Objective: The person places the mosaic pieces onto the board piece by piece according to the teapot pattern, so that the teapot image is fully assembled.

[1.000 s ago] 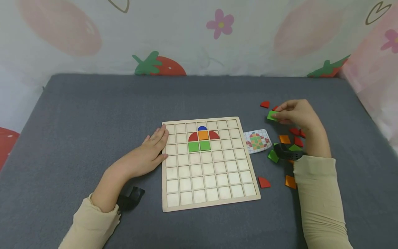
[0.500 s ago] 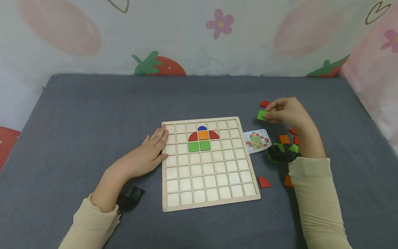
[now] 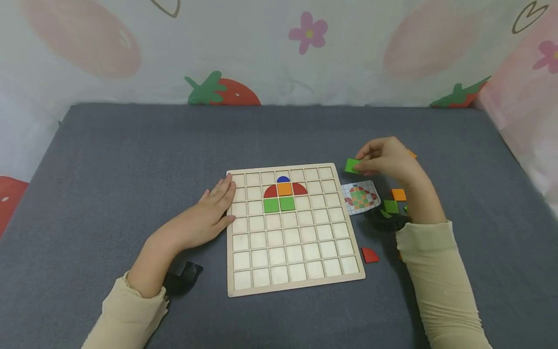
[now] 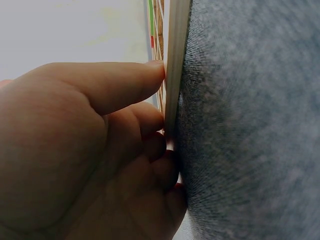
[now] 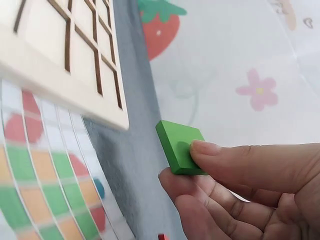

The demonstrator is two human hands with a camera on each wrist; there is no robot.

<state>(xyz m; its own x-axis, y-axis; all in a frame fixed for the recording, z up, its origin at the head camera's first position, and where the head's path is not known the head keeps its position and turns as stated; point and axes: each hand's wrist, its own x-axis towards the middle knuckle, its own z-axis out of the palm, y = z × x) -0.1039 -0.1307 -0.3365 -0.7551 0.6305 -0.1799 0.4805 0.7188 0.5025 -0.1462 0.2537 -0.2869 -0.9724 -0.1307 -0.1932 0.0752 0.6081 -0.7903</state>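
Note:
My right hand [image 3: 388, 157] pinches a green square tile [image 3: 352, 166] between thumb and fingers, held just off the upper right corner of a wooden grid board [image 3: 296, 286]. The right wrist view shows the green tile [image 5: 182, 145] as a thick block under the thumb. With fingers straight, my left hand [image 3: 205, 215] rests on the board's left edge; the left wrist view has its thumb and fingertips against the board's side [image 4: 175, 60]. Set in the grid are a blue half-round [image 3: 283, 179], an orange square [image 3: 285, 189], two red quarter-rounds [image 3: 300, 189] and two green squares [image 3: 271, 205].
A pattern card [image 3: 361, 198] sticks out from beside the board's right edge. Loose orange [image 3: 398, 195], green [image 3: 391, 207] and red [image 3: 370, 255] tiles lie to the right, some hidden by the right forearm. A black strap end [image 3: 185, 278] hangs at the left wrist.
My right hand has moved left with the green tile, from the loose pieces towards the board's upper right corner. The left hand and the board have stayed put.

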